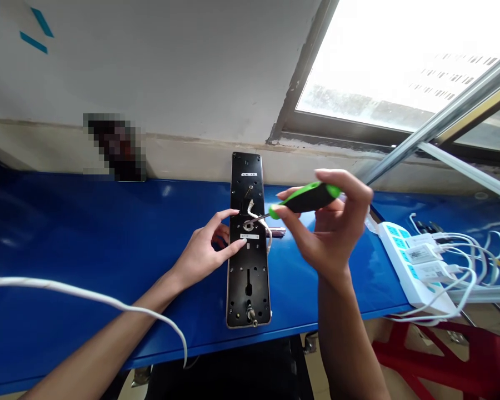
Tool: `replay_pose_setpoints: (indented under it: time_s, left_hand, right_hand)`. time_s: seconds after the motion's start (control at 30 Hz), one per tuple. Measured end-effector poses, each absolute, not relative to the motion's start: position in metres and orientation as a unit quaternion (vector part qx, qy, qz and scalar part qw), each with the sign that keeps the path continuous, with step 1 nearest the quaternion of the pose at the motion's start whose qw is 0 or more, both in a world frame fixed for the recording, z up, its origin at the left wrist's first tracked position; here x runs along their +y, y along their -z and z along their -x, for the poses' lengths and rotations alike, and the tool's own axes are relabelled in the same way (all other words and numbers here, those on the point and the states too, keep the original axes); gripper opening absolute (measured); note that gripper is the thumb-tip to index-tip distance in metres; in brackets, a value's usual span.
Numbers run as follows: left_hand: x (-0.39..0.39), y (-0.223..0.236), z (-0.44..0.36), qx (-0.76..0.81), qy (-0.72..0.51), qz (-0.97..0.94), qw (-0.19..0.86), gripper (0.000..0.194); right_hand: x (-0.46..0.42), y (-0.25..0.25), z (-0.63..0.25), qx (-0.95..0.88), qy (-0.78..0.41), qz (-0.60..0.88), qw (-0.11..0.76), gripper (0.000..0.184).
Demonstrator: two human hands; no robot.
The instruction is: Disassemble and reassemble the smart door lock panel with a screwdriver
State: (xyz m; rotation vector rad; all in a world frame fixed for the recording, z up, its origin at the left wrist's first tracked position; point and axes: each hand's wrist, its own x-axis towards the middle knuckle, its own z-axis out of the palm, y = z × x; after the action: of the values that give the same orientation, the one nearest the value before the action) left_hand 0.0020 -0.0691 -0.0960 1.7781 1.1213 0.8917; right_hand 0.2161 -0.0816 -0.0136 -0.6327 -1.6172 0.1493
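Observation:
A long black door lock panel (249, 289) lies on the blue table, its back side up with screw holes, a slot and small white labels. My left hand (202, 247) grips its left edge around the middle, thumb and index fingertip on the panel's face. In my right hand (333, 228) is a green and black screwdriver (306, 198), held tilted with fingers around the handle. The screwdriver's tip is at the round metal fitting (248, 225) near the panel's centre. A white cable (261, 219) with a connector loops beside it. A shiny bar (277, 232) sticks out on the right.
A white power strip (404, 261) with several plugged chargers and tangled cables stands at the right. Another white cable (108, 300) crosses over my left forearm. Behind the blue table (87, 233) are a wall and window; a red stool (441, 355) stands below right.

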Motion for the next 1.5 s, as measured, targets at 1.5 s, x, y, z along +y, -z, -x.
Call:
replay_pose_setpoints:
  time_s: [1.5]
  left_hand:
    - [-0.041,0.079,-0.023,0.311,-0.351,-0.877,0.099,0.038]
  right_hand:
    - [-0.082,0.110,-0.256,-0.707,-0.164,0.623,0.291,0.010]
